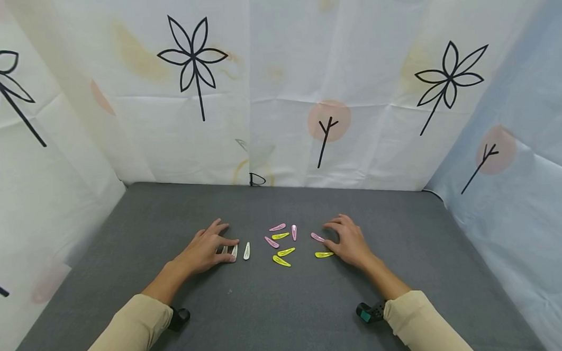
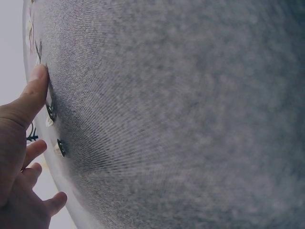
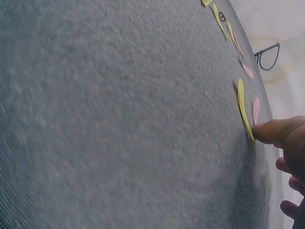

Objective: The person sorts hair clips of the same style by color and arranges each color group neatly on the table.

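My left hand [image 1: 209,248] is over the left side of the grey table, thumb and fingers spread around white snap hair clips. One white clip [image 1: 234,251] lies by its thumb and index fingertips, and a second white clip [image 1: 247,251] lies just to the right. Another is partly hidden beneath the fingers. On the other side, my right hand [image 1: 350,242] has its thumb down by a pink hair clip [image 1: 317,237] and a yellow hair clip [image 1: 324,254]. In the right wrist view, the thumb tip meets the lower ends of the yellow clip [image 3: 242,105] and pink clip [image 3: 256,109].
Between the hands lie several more pink and yellow clips, among them a pink clip [image 1: 294,232] and a yellow clip [image 1: 281,261]. The grey table [image 1: 269,314] is bordered at the back and sides by white patterned cloth [image 1: 274,54].
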The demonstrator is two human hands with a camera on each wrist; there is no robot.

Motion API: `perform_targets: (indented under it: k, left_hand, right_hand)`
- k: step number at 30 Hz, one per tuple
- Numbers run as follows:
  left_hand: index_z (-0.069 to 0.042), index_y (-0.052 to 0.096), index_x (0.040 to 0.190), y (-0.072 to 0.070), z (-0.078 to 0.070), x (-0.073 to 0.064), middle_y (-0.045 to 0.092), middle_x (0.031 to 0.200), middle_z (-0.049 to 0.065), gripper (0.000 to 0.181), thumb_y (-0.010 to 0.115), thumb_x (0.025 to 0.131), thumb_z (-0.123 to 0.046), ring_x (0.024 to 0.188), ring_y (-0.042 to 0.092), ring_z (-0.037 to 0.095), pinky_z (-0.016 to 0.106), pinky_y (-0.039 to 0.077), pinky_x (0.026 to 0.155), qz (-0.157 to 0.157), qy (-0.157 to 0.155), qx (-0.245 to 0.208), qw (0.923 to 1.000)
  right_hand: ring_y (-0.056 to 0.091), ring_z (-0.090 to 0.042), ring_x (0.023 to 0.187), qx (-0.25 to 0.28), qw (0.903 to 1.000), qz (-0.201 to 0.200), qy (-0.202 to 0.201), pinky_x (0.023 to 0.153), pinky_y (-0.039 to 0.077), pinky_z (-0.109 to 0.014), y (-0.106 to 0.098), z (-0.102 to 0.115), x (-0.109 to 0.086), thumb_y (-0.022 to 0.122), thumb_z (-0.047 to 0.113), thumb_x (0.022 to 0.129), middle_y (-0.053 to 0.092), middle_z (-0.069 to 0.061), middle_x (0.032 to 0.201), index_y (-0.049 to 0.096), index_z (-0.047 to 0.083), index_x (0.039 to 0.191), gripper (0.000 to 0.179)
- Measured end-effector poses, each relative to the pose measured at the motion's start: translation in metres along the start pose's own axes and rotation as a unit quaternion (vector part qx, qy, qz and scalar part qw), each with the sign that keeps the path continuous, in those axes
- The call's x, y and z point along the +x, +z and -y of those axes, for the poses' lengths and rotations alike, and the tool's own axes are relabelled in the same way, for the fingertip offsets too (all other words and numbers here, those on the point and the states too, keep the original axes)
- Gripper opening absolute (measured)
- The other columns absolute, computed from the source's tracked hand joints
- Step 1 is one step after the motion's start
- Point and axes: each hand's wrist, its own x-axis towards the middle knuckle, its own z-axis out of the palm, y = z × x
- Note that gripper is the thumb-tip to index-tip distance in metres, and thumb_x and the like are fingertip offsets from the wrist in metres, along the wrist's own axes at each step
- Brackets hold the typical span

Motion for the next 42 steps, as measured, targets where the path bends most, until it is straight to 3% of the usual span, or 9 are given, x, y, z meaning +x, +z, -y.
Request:
perform_targets:
  k: [10,22,32,42]
  left_hand:
    - [-0.013,0.069,0.128,0.001,0.002,0.001,0.042,0.15,0.026,0.049,0.076,0.086,-0.037,0.146,0.021,0.047,0.071,0.023,0.106,0.002,0.001,0.003,1.0]
    - [-0.013,0.069,0.128,0.003,0.005,0.001,0.043,0.149,0.026,0.049,0.076,0.086,-0.038,0.146,0.022,0.047,0.071,0.024,0.105,-0.006,0.007,0.005,0.9999]
    - [-0.013,0.069,0.128,0.002,0.003,0.001,0.043,0.149,0.026,0.051,0.077,0.085,-0.039,0.146,0.021,0.046,0.07,0.024,0.106,0.0,0.0,0.008,1.0]
    - [-0.013,0.069,0.129,0.002,0.003,0.002,0.043,0.149,0.026,0.05,0.076,0.086,-0.038,0.146,0.021,0.047,0.071,0.023,0.105,0.006,-0.005,0.009,0.9999]
  right_hand:
    - [0.045,-0.041,0.131,-0.014,0.9995,-0.018,0.022,0.096,0.038,-0.064,0.002,-0.007,0.004,0.08,0.016,0.085,0.064,-0.018,0.119,0.071,0.001,0.115,0.035]
    - [0.052,-0.037,0.12,-0.033,0.9954,-0.004,0.09,0.094,0.04,-0.06,0.006,-0.004,0.013,0.076,0.024,0.088,0.064,-0.019,0.119,0.072,0.002,0.114,0.034]
    - [0.053,-0.036,0.119,-0.007,0.9985,0.002,0.054,0.096,0.039,-0.06,0.007,0.0,0.006,0.074,0.033,0.089,0.063,-0.015,0.118,0.072,0.003,0.113,0.038]
    - [0.052,-0.033,0.122,-0.02,0.9978,-0.001,0.063,0.096,0.039,-0.061,0.011,0.008,0.002,0.076,0.042,0.086,0.063,-0.013,0.119,0.073,0.004,0.113,0.047]
